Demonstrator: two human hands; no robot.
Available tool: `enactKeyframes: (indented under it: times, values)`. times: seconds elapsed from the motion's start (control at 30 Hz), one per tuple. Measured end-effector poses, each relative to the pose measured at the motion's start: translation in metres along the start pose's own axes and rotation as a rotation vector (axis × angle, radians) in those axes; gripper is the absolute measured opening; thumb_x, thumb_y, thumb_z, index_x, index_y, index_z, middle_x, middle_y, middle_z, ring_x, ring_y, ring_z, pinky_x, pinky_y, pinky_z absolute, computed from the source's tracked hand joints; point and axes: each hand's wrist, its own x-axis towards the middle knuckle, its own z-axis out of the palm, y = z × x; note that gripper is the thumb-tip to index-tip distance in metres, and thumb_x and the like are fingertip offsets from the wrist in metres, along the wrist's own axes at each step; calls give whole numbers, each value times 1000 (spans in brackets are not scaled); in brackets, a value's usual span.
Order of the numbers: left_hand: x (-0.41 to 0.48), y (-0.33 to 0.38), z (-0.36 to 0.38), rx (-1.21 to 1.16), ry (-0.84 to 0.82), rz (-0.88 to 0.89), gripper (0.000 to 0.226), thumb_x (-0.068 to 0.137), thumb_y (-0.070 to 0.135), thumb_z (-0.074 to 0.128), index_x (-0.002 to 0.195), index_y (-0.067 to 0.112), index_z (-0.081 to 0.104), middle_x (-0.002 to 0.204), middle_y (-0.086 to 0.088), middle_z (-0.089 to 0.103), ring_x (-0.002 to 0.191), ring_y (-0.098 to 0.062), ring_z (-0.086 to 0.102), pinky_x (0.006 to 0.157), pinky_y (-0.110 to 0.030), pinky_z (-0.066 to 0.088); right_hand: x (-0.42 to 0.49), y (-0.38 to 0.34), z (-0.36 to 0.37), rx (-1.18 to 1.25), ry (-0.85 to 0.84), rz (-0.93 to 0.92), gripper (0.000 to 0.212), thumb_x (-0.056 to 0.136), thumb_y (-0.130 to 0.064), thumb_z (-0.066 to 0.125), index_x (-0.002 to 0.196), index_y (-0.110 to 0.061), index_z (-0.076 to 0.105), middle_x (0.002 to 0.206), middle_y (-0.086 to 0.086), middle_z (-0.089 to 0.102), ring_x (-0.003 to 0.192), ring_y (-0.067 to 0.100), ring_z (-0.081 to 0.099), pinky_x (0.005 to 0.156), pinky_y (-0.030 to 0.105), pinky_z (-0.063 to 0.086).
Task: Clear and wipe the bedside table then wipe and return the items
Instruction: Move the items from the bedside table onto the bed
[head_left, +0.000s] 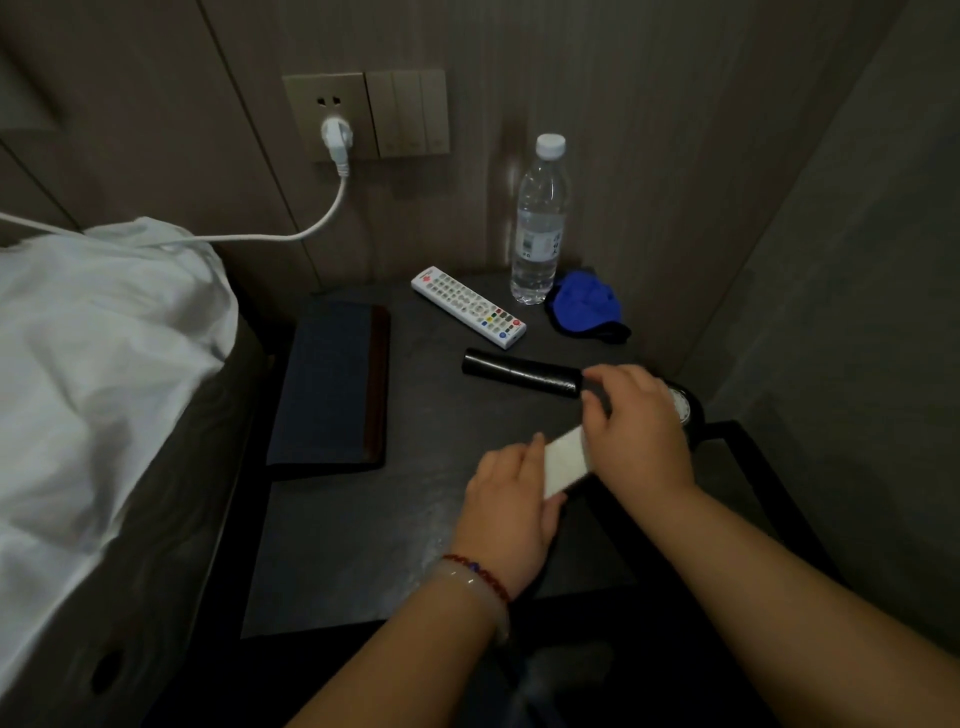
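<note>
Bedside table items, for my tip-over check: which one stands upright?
The clear water bottle; the remote, folder and hair dryer all lie flat.

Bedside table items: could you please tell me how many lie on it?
5: folder at left, remote and bottle at the back, blue cloth beside the bottle, black hair dryer by the right hand. More may be hidden.

On the table (363, 545): folder (332, 384) left, remote (469, 306) behind the flashlight (519, 371) (bottle (537, 228) and cloth (587, 306) rearmost, right).
</note>
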Motion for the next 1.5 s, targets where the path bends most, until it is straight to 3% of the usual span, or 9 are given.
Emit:
enactKeyframes:
  times: [0.2, 0.33, 0.47, 0.77, 1.03, 1.13, 1.23, 1.37, 1.5]
  values:
    - [-23, -37, -42, -164, 123, -343, 56, 94, 29, 58, 144, 10, 42, 132, -10, 56, 118, -27, 52, 98, -28, 37, 18, -6, 21, -73, -184, 32, 39, 93, -28, 57, 131, -18, 55, 129, 5, 56, 117, 27, 50, 97, 43, 44]
    - [-28, -39, -60, -504, 173, -530, 38, 99, 27, 48, 137, 26, 52, 135, 5, 57, 119, -7, 52, 98, -18, 37, 31, -15, 50, -248, -497, -59, 59, 97, -38, 48, 151, -26, 25, 159, 1, 20, 146, 24, 18, 115, 44, 26]
    - [-31, -45, -65, -524, 193, -554, 32, 101, 23, 43, 129, 28, 57, 123, 8, 59, 107, -2, 53, 80, 4, 32, 37, -13, 70, -428, -529, -90, 59, 99, -38, 43, 152, -26, 20, 159, 2, 22, 146, 24, 16, 119, 49, 12]
    - [-37, -58, -71, -464, 229, -557, 35, 100, 20, 49, 134, 20, 54, 124, 7, 51, 106, 1, 45, 75, 12, 23, 44, -18, 72, -384, -489, -66, 53, 98, -25, 48, 148, -14, 32, 138, 14, 42, 122, 31, 41, 101, 38, 39]
    - [-49, -70, -83, -374, 290, -528, 39, 98, 21, 52, 137, 20, 53, 130, 3, 52, 118, -6, 46, 84, 7, 25, 24, -38, 63, -187, -288, -132, 50, 97, -21, 51, 144, -10, 40, 130, 13, 49, 118, 30, 42, 95, 41, 42]
    - [-59, -76, -94, -322, 355, -521, 38, 97, 19, 54, 135, 17, 56, 129, -2, 52, 119, -17, 49, 92, -11, 33, 10, -67, 57, -2, -297, -94, 52, 97, -24, 51, 146, -13, 37, 133, 10, 44, 115, 26, 48, 95, 37, 44]
    - [-71, -87, -105, -215, 448, -506, 37, 96, 17, 56, 132, 12, 59, 127, -10, 54, 115, -29, 53, 96, -30, 40, -5, -102, 55, 167, -335, -81, 56, 96, -27, 53, 148, -19, 33, 134, 3, 39, 109, 12, 48, 91, 24, 40]
    - [-88, -99, -126, -56, 522, -531, 42, 90, 24, 51, 128, 9, 62, 126, -18, 57, 110, -38, 53, 93, -31, 36, -26, -159, 64, 377, -325, -103, 57, 91, -21, 62, 144, -16, 41, 130, 6, 45, 101, -4, 37, 87, 0, 22]
    - [-102, -114, -156, 217, 610, -435, 41, 92, 22, 49, 125, 2, 62, 123, -27, 57, 107, -44, 55, 95, -43, 39, -40, -213, 74, 525, -372, -72, 53, 87, -20, 66, 138, -18, 50, 127, 9, 52, 112, 13, 52, 89, 6, 28]
